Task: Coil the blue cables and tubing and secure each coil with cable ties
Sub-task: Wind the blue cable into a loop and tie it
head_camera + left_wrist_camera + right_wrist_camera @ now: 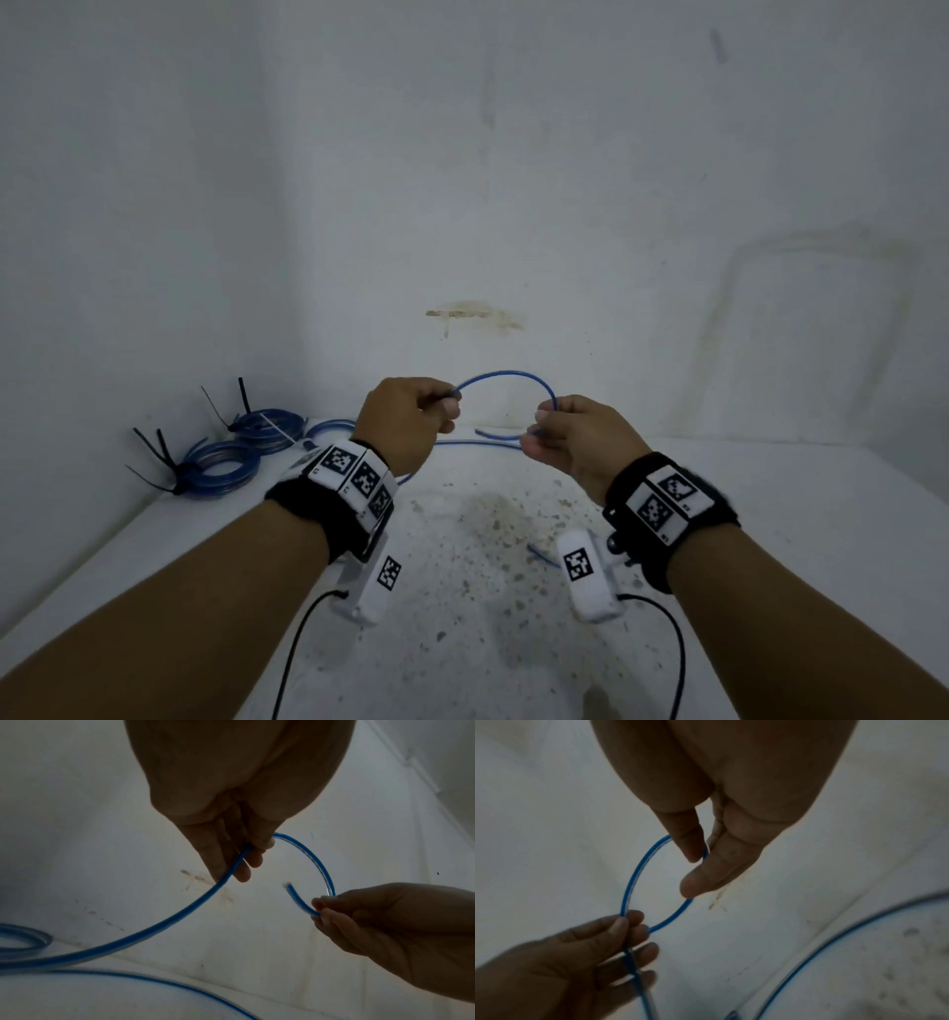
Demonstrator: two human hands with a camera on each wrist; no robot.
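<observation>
- Above the speckled white table (770,514), both hands hold one thin blue translucent tube (506,379) in the air, bent into an arch between them.
- Left hand (405,426): its fingers (218,850) are curled round the tube, thumb pressing it against them; from there the tube runs down and away to the table, seen in the left wrist view.
- Right hand (570,437): thumb and forefinger pinch the tube close to its free end, and that short end (295,898) curls back from the fingers toward the left hand without touching it.
- Arch: it rises from the left fingers, curves over, and drops into the right pinch.
- Slack: more of the same tube lies on the table behind the hands, along the foot of the stained white wall (513,180).
- Left of the left hand, near the wall corner, two coils of blue tubing (223,462) lie on the table, each bound with black cable ties (164,452) whose tails stick up.
</observation>
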